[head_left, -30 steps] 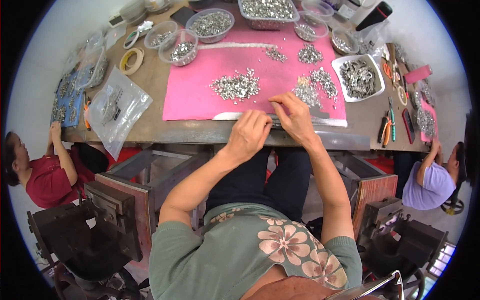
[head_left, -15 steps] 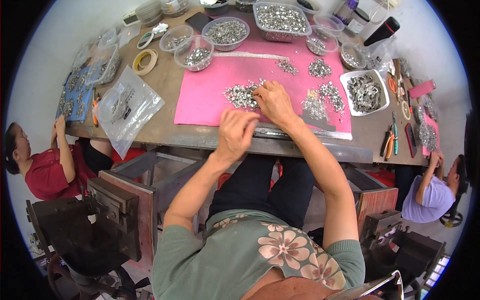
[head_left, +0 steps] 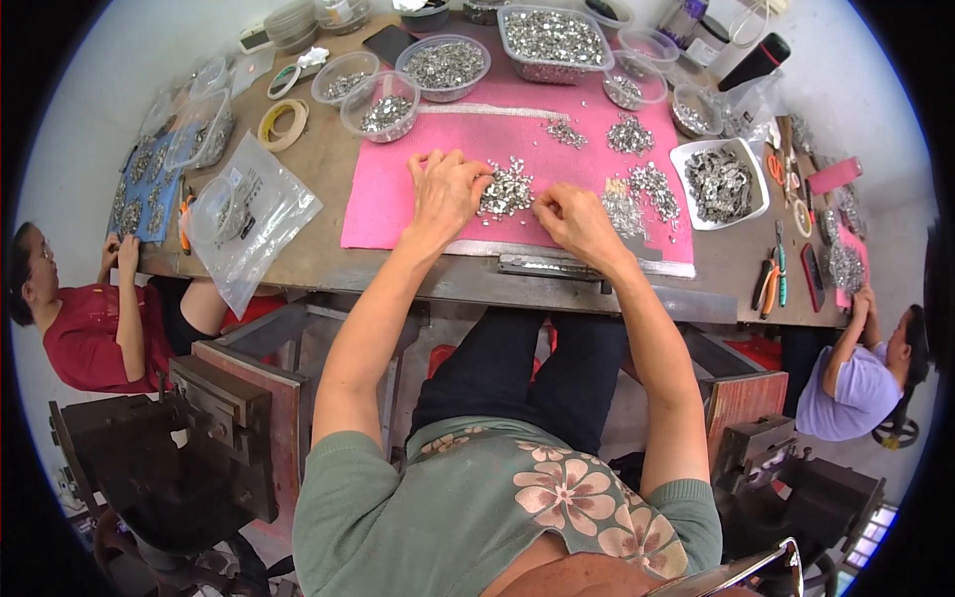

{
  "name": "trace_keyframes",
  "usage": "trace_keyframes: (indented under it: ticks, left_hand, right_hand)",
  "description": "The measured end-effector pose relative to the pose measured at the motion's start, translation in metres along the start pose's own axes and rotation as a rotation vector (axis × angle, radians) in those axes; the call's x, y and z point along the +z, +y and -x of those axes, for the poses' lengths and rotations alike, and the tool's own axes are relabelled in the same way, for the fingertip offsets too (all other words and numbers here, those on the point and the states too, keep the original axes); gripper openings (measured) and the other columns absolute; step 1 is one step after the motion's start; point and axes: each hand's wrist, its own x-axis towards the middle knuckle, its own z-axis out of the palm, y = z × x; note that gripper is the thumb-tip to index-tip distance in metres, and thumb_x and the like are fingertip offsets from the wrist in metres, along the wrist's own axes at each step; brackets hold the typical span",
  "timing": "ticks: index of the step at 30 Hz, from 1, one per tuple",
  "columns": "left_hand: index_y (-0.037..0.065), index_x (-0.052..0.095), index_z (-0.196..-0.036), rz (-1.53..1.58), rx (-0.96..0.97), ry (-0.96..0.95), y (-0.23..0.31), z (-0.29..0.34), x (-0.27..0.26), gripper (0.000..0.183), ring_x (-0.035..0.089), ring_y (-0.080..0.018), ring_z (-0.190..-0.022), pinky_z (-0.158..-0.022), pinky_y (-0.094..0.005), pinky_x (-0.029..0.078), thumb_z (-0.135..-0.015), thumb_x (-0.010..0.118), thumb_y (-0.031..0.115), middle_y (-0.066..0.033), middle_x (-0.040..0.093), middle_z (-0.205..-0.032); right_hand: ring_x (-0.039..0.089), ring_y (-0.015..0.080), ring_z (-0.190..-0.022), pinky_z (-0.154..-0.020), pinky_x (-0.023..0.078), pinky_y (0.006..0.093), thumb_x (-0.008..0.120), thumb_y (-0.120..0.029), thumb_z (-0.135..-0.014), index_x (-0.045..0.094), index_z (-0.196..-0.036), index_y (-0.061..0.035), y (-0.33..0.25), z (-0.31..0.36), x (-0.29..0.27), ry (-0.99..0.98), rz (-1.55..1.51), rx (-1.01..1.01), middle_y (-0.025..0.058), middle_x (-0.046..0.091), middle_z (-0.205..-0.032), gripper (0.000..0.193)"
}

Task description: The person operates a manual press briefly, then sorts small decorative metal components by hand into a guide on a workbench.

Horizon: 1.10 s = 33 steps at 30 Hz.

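Note:
A loose pile of small shiny silver metal pieces (head_left: 507,189) lies on the pink mat (head_left: 388,214) in front of me. Against the pile's left edge is my left hand (head_left: 443,191), back up, its fingers apart and bent downward, with no held thing showing. At the pile's right side, my right hand (head_left: 577,219) has its fingers curled together low over the mat; whatever they pinch, if anything, is hidden. Below the pile, along the mat's near edge, lies a slim metal bar (head_left: 547,267). Thin silver pieces (head_left: 624,214) are lined up right of my right hand.
Smaller heaps (head_left: 631,134) of silver bits sit farther right on the mat. Filled plastic tubs (head_left: 445,95) stand behind it, and a white tray (head_left: 760,204) is at its right. Pliers (head_left: 769,284), tape (head_left: 284,136) and a clear bag (head_left: 284,204) flank it. Two people work at either side.
My left hand has moved up and left, from the table edge to the pile's left side. My right hand has drawn back from the pile, right and nearer. The pile is now more compact.

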Motion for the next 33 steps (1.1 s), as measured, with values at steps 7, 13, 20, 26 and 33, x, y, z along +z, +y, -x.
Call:
trace_keyframes:
  ticks: [7,13,20,26,33]
  left_hand:
    - [0.010,0.072,-0.094,0.061,0.019,-0.002,-0.004,0.001,0.005,0.011,0.059,-0.0235,-0.088,-0.096,-0.0482,0.033,-0.088,0.073,0.019,-0.0042,0.066,-0.084]
    - [0.006,0.063,-0.094,0.315,-0.037,0.043,0.009,0.005,-0.002,0.006,0.060,-0.0286,-0.083,-0.088,-0.0447,0.039,-0.090,0.065,0.009,-0.0102,0.065,-0.085]
    - [0.001,0.061,-0.094,0.689,-0.045,-0.133,0.083,0.043,-0.008,0.004,0.058,-0.0287,-0.077,-0.073,-0.0404,0.046,-0.092,0.063,0.003,-0.0122,0.063,-0.085]
    - [0.003,0.059,-0.094,0.551,0.141,-0.106,0.101,0.060,0.003,0.010,0.056,-0.0315,-0.086,-0.079,-0.0425,0.043,-0.086,0.066,0.001,-0.0111,0.058,-0.090]
    - [0.003,0.060,-0.094,0.452,0.246,-0.058,0.104,0.061,0.005,0.014,0.057,-0.0309,-0.086,-0.080,-0.0431,0.045,-0.084,0.069,0.001,-0.0101,0.059,-0.091]
  right_hand:
    - [0.064,0.0300,-0.071,-0.066,0.051,0.0407,0.072,-0.009,-0.085,0.069,-0.088,0.0019,0.011,0.027,-0.002,0.093,0.098,-0.037,0.0159,0.066,-0.081,0.012]
    - [0.064,0.0371,-0.082,-0.076,0.051,0.0468,0.072,-0.008,-0.083,0.067,-0.084,0.0002,0.005,0.028,-0.004,0.017,0.023,0.051,0.0168,0.066,-0.084,0.010]
    - [0.064,0.0382,-0.080,-0.074,0.051,0.0472,0.069,-0.009,-0.085,0.066,-0.086,0.0004,0.013,0.027,-0.002,0.021,0.032,0.033,0.0182,0.065,-0.084,0.010]
    - [0.064,0.0341,-0.076,-0.069,0.050,0.0420,0.067,-0.006,-0.088,0.064,-0.090,0.0018,0.003,0.052,-0.026,0.091,-0.127,0.046,0.0156,0.064,-0.083,0.009]
    - [0.064,0.0258,-0.079,-0.071,0.049,0.0349,0.067,-0.002,-0.090,0.064,-0.096,0.0031,-0.007,0.093,-0.027,0.134,-0.222,0.036,0.0130,0.064,-0.091,0.008]
